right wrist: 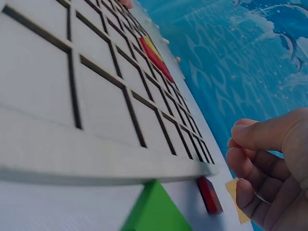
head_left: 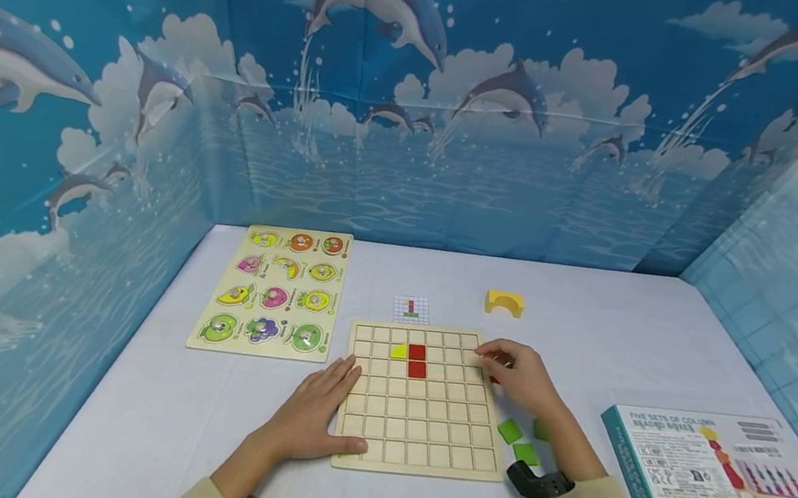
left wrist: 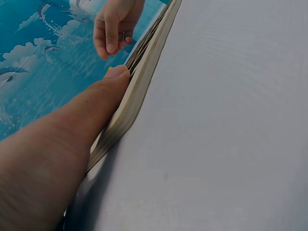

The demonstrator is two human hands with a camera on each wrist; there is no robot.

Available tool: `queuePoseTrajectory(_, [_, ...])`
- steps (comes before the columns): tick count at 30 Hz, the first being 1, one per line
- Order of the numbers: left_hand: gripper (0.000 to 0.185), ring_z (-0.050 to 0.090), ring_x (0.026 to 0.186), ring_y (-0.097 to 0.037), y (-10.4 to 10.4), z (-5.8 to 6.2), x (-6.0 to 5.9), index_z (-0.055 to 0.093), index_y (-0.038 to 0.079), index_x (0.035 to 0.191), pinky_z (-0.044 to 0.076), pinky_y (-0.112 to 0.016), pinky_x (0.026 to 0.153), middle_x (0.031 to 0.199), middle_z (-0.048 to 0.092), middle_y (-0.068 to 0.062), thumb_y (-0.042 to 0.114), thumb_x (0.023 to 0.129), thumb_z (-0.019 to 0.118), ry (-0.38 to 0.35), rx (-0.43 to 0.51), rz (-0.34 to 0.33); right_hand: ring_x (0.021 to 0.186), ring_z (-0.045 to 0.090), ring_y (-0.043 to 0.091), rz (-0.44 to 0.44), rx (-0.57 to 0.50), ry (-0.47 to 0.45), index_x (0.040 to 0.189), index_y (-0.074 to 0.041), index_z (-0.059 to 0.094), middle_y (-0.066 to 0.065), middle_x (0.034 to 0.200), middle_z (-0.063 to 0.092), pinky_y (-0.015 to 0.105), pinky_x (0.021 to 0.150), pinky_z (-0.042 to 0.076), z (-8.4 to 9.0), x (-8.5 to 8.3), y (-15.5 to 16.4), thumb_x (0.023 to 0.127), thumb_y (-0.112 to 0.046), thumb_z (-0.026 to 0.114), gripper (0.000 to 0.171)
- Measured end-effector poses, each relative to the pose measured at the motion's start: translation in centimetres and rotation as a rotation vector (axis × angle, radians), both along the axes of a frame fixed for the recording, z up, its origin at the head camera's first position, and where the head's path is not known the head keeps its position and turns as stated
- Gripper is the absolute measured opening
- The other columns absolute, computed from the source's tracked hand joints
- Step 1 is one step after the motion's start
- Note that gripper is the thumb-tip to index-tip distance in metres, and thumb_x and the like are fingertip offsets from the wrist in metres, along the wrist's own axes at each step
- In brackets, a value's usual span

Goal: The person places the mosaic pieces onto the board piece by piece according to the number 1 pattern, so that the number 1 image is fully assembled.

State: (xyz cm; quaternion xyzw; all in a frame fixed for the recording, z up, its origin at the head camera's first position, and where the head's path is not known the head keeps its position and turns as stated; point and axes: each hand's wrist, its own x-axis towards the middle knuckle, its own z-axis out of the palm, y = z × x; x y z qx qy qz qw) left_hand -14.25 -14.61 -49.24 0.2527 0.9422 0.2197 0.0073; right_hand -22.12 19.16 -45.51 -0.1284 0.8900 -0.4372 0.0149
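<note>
A wooden grid board (head_left: 419,441) lies in the middle of the white table. It holds two red tiles (head_left: 417,360) and a yellow tile (head_left: 398,351) in its upper cells. My left hand (head_left: 333,404) rests flat on the board's left edge, and its thumb (left wrist: 98,108) lies along the board's side (left wrist: 139,86). My right hand (head_left: 515,374) hovers at the board's upper right edge with loosely curled fingers (right wrist: 250,168) that hold nothing. A loose red piece (right wrist: 210,195) lies on the table just beside those fingers. Three green tiles (head_left: 510,430) lie right of the board.
A small pattern card (head_left: 411,309) and a yellow arch block (head_left: 505,302) sit behind the board. A fruit peg puzzle (head_left: 272,290) lies at the left, a printed box (head_left: 724,485) at the right. Dolphin-print walls enclose the table.
</note>
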Motion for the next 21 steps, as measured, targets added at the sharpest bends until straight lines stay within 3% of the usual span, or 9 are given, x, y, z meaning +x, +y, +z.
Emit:
queuePoseTrajectory(14, [0.105,0.01,0.139,-0.023,0.0,0.1,0.1,0.019,0.008,0.148,0.017,-0.046,0.108,0.154,0.012,-0.008,0.075,0.073,0.051,0.014,-0.002,-0.008,0.08,0.053,0.021,-0.129,0.071,0.019,0.103,-0.006,0.066,0.005,0.09,0.062,0.03,0.062,0.044,-0.4,-0.1,2.6,0.089,-0.014,0.061,0.017])
queuePoseTrajectory(21, [0.105,0.011,0.139,-0.023,0.0,0.0,0.0,0.02,0.007,0.147,0.018,-0.046,0.108,0.154,0.013,-0.008,0.074,0.073,0.052,0.029,-0.004,-0.01,0.083,0.051,0.021,-0.146,0.119,-0.011,0.104,-0.006,0.066,0.004,0.091,0.062,0.029,0.063,0.042,-0.9,0.1,2.9,0.088,-0.019,0.063,0.02])
